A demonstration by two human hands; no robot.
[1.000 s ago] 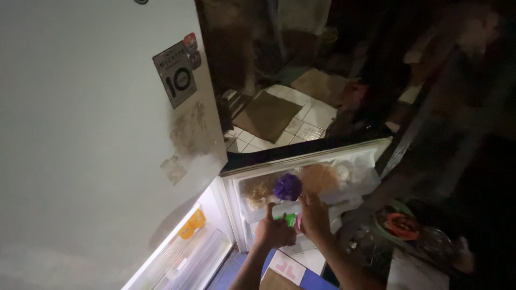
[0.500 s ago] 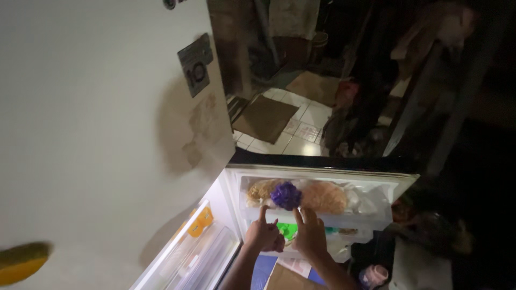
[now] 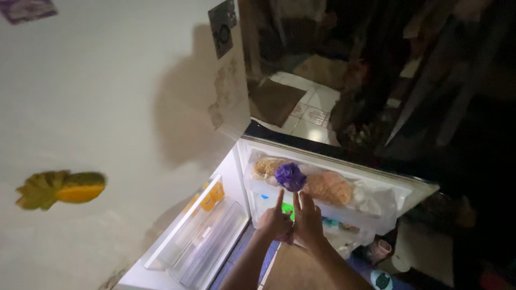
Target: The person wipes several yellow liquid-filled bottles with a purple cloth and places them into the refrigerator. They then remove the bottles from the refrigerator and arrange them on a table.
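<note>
A crumpled purple plastic bag (image 3: 290, 176) sits at the front of the lit fridge shelf (image 3: 387, 196), among clear bags of pale brownish food (image 3: 328, 187). My left hand (image 3: 274, 221) is just under it, index finger pointing up at the bag and the other fingers curled. My right hand (image 3: 308, 219) is beside it with fingers spread, the tips close below the bag. Neither hand holds anything. A small green item (image 3: 288, 211) shows between the two hands, lower in the fridge.
The white fridge door (image 3: 107, 107) stands open at left, with a pineapple-shaped magnet (image 3: 62, 189) and a dark sticker (image 3: 222, 27). Its door racks (image 3: 199, 241) hold an orange packet (image 3: 210, 197). Beyond lie a tiled floor (image 3: 317, 110), a brown mat (image 3: 275, 99) and a pink cup (image 3: 380, 249).
The view has swung left and up the door, bringing the pineapple magnet into sight. Both hands stay just below the purple bag, fingers a little more raised toward it.
</note>
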